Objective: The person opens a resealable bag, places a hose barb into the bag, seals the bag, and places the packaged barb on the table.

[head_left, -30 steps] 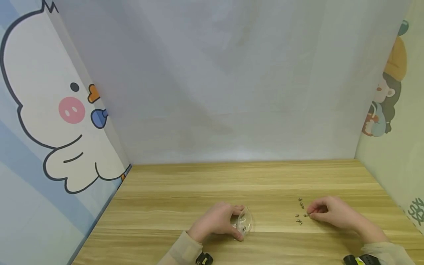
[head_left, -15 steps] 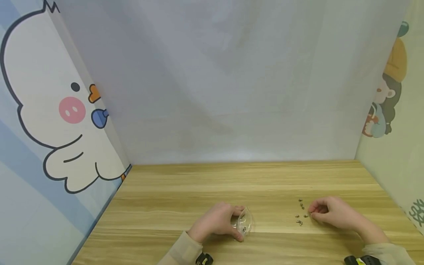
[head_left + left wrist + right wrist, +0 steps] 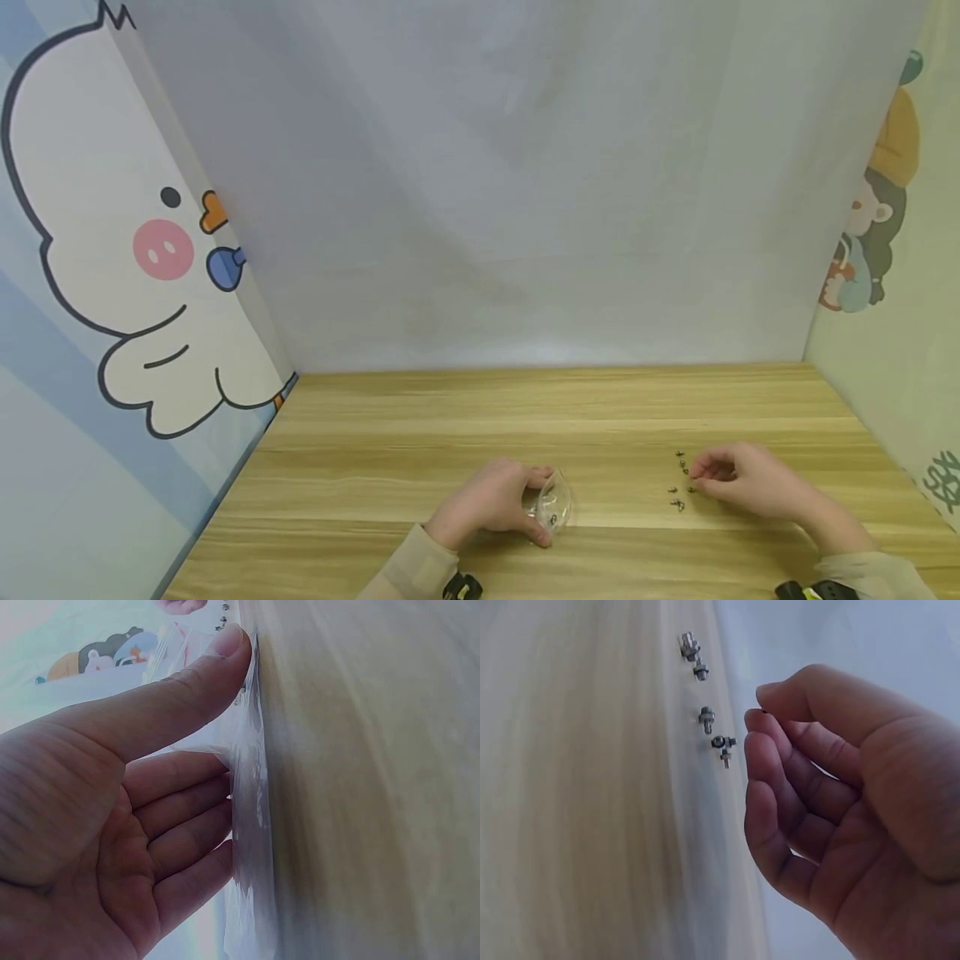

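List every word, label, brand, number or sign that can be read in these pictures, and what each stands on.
None can be read.
Clear plastic bag: no lettering shows.
Small metal parts: too small to show any marking.
Black device at the right wrist: any lettering too small to read.
Cartoon bird: picture only, no words.

A bag (image 3: 556, 500) is set on the worktop (image 3: 360, 450), with a small part (image 3: 553, 518) contained inside. The left hand (image 3: 487, 502) is placed at the bag's left, touching it. Loose fittings (image 3: 706, 716) are scattered to the bag's right; farther right, the right hand (image 3: 753, 483) is held. Behind the bag, well apart, a partition (image 3: 487, 208) is stood.
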Tool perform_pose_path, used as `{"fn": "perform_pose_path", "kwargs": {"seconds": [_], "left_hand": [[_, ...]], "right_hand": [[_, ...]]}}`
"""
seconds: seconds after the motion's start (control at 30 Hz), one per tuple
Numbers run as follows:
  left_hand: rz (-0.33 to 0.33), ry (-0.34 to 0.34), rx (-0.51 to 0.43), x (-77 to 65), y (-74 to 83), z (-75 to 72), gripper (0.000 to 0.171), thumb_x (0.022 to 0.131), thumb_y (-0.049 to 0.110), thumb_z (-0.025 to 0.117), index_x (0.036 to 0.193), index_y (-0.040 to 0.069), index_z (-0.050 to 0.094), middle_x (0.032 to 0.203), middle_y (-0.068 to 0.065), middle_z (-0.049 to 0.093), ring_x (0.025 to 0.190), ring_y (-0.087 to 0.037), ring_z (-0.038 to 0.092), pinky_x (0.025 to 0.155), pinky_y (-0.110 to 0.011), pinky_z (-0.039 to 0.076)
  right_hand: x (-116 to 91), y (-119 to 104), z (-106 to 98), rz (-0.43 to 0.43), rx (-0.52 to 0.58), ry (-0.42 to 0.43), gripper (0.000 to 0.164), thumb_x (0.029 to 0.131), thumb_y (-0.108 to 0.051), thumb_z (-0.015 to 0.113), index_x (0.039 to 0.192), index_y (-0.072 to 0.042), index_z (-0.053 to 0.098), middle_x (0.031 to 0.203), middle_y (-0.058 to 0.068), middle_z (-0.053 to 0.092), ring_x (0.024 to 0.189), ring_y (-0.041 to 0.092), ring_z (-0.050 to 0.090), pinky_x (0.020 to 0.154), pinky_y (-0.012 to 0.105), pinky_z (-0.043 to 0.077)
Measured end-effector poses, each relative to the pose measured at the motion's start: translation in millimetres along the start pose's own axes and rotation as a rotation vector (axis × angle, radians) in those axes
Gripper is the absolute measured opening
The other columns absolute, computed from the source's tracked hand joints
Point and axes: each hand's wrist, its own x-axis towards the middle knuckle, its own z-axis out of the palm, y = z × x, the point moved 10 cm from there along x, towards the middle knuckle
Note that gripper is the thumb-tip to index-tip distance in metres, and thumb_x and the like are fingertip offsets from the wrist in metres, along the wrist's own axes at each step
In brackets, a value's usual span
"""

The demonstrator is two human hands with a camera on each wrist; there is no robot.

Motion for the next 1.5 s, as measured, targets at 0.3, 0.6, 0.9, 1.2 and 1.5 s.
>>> {"fn": "perform_pose_path", "kwargs": {"seconds": [0.3, 0.6, 0.9, 1.2, 1.5], "left_hand": [[0.008, 0.003, -0.008, 0.6, -1.1, 1.3, 0.081, 0.067, 0.043, 0.101, 0.137, 0.014, 0.074, 0.146, 0.006, 0.064, 0.134, -0.017, 0.061, 0.112, -0.028, 0.048], [0.002, 0.004, -0.002, 0.8, -1.8, 1.4, 0.081, 0.066, 0.043, 0.101, 0.137, 0.015, 0.074, 0.146, 0.007, 0.064, 0.132, -0.016, 0.062, 0.112, -0.027, 0.048], [0.012, 0.009, -0.003, 0.6, -1.8, 0.8, 0.081, 0.066, 0.043, 0.101, 0.138, 0.015, 0.074, 0.145, 0.007, 0.065, 0.132, -0.016, 0.062, 0.111, -0.027, 0.048], [0.007, 0.008, -0.01, 1.4, -1.2, 0.6, 0.078, 0.066, 0.044, 0.102, 0.134, 0.017, 0.076, 0.144, 0.006, 0.066, 0.13, -0.015, 0.063, 0.109, -0.026, 0.049], [-0.003, 0.003, -0.008, 1.5, -1.3, -0.4, 0.077, 0.065, 0.043, 0.102, 0.133, 0.017, 0.077, 0.144, 0.006, 0.066, 0.131, -0.015, 0.063, 0.11, -0.026, 0.049]], "right_hand": [[9, -18, 14, -0.043, 0.035, -0.023, 0.006, 0.096, -0.011, 0.077, 0.101, -0.012, 0.078, 0.089, -0.011, 0.072, 0.081, 0.002, 0.065, 0.069, 0.025, 0.058], [21, -32, 29, -0.094, 0.039, -0.035, 0.007, 0.095, -0.011, 0.078, 0.102, -0.012, 0.078, 0.089, -0.013, 0.072, 0.08, 0.002, 0.065, 0.069, 0.025, 0.058], [42, -57, 52, -0.119, 0.087, -0.067, 0.007, 0.095, -0.01, 0.079, 0.102, -0.012, 0.078, 0.091, -0.013, 0.073, 0.082, 0.002, 0.066, 0.071, 0.025, 0.058], [63, -84, 78, -0.187, 0.116, -0.101, 0.005, 0.095, -0.01, 0.079, 0.097, -0.014, 0.079, 0.088, -0.014, 0.072, 0.081, 0.002, 0.066, 0.074, 0.026, 0.06], [75, -106, 94, -0.228, 0.112, -0.124, 0.005, 0.095, -0.011, 0.08, 0.099, -0.015, 0.08, 0.089, -0.015, 0.072, 0.081, 0.002, 0.066, 0.075, 0.026, 0.06]]}}
